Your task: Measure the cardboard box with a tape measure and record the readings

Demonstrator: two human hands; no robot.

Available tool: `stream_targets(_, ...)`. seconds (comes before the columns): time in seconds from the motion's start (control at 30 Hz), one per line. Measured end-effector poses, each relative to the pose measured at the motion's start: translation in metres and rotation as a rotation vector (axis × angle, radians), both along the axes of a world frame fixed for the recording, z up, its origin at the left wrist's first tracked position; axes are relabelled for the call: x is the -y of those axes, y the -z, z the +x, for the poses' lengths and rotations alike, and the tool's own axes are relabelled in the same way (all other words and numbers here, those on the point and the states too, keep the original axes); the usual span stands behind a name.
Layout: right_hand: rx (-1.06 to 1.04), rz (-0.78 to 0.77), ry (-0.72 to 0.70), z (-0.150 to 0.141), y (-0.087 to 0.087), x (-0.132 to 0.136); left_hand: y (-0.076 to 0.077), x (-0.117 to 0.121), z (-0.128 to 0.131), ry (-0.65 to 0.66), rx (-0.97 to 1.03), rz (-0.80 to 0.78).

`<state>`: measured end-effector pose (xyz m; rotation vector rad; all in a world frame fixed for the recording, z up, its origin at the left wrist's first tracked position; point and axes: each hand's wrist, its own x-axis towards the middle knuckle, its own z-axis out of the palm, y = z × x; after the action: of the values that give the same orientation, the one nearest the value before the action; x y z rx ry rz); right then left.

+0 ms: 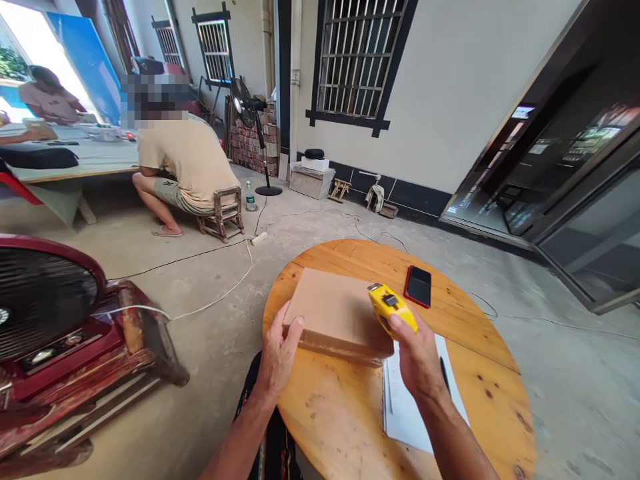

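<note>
A closed brown cardboard box (340,303) lies on the round wooden table (345,413) in front of me. My left hand (283,353) grips its near left corner, thumb on the top edge and fingers against the side. In my right hand (417,353) is a yellow tape measure (391,308) with a black button, held over the box's right end. Its metal tip points up and left; no drawn-out tape is visible. Below the right hand lie white paper sheets (407,417), with a black pen (445,373) on them, partly hidden by my wrist.
A red-edged phone (418,285) lies at the table's far right. To the left stands a dark red fan (50,313) on a wooden chair. Cables (220,303) cross the floor. A person (185,157) sits on a small chair by another table (110,157); others are beyond.
</note>
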<state>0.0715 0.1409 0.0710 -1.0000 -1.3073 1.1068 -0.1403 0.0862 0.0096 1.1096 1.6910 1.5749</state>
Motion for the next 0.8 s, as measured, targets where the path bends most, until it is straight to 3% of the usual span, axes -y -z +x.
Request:
stream_targets(0.07, -0.163, -0.008, 0.109, 0.009, 0.005, 0.001, -0.001, 0.001, 0.0, -0.002, 0.001, -0.005)
stream_targets(0.17, -0.247, -0.038, 0.202, 0.017, 0.012, 0.002, -0.003, 0.003, 0.001, -0.005, -0.002, -0.001)
stream_targets(0.3, -0.215, -0.093, 0.211, 0.016, 0.022, 0.003, -0.007, 0.005, 0.002, 0.001, 0.007, -0.028)
stream_targets(0.4, -0.306, -0.113, 0.2, 0.012, 0.021, 0.004, -0.003, 0.009, 0.0, -0.02, 0.044, -0.049)
stream_targets(0.6, -0.64, -0.141, 0.159, 0.026, 0.017, 0.036, 0.028, 0.036, -0.011, 0.051, 0.19, 0.1)
stream_targets(0.7, -0.767, -0.243, 0.255, 0.045, 0.039, 0.068, 0.052, 0.054, -0.017, 0.024, 0.152, 0.072)
stream_targets(0.8, -0.785, -0.327, 0.264, 0.056, 0.069, 0.094, 0.073, 0.069, -0.016, -0.011, 0.182, -0.034)
